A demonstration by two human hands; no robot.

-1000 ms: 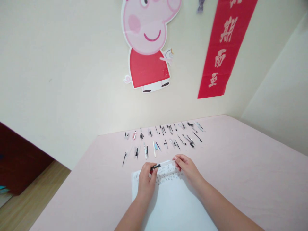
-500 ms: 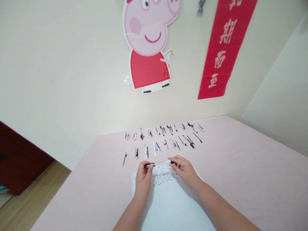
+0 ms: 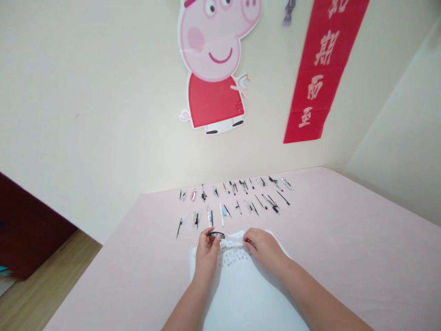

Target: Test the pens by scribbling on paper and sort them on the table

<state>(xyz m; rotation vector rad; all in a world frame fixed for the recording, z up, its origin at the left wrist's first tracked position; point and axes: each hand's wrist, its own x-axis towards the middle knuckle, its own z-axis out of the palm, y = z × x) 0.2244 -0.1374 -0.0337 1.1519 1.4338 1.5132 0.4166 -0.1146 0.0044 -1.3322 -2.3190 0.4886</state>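
A pen (image 3: pixel 231 238) with a black cap end and a clear barrel stretches between my hands, above a sheet of paper. My left hand (image 3: pixel 206 247) is closed on its black end, thumb and fingers pinching it. At the other end, my right hand (image 3: pixel 261 244) is closed round the barrel, its fingers hiding the tip. Both wrists rest over the white paper (image 3: pixel 253 303), which carries rows of handwriting near its top edge. Just beyond the paper lie several pens and loose pen parts (image 3: pixel 196 219), in two rough rows.
The pink table (image 3: pixel 344 239) meets the wall at the back. On the wall hang a cartoon pig cutout (image 3: pixel 215 99) and a red banner (image 3: pixel 310 99) with white characters. A wooden floor (image 3: pixel 74 262) shows at the left beyond the table's edge.
My right hand has turned over and its fingers have curled further round the pen. More of the clear barrel now shows between my hands; the left hand has hardly moved.
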